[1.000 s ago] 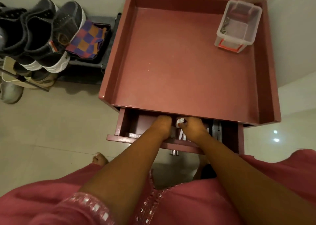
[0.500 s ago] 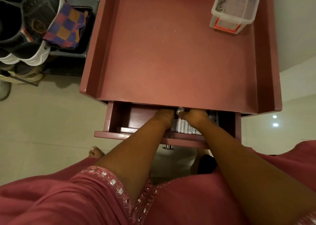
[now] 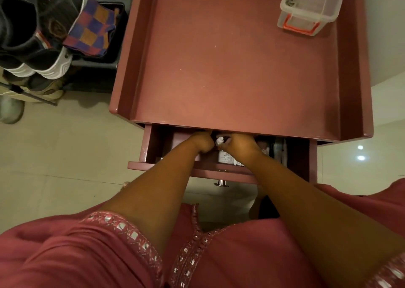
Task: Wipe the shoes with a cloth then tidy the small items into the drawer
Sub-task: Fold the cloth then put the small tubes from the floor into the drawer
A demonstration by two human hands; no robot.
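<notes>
The open dark-red wooden drawer (image 3: 166, 169) under the red worktop (image 3: 230, 68) holds small items. Inside it, the right hand (image 3: 240, 144) pinches a small white-capped bottle (image 3: 219, 141) in its grip; the left hand (image 3: 202, 142) beside it is curled, its grip's contents hidden. The checked cloth (image 3: 91, 30) lies beside dark shoes (image 3: 32, 31) on the rack.

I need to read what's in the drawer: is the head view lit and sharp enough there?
Head view: warm, dim light; the open maroon wooden drawer is deeply shadowed under the cabinet top, its contents soft; both hands hide much; wide-angle bends the edges; two ceiling-light glares spot the glossy floor.
</notes>
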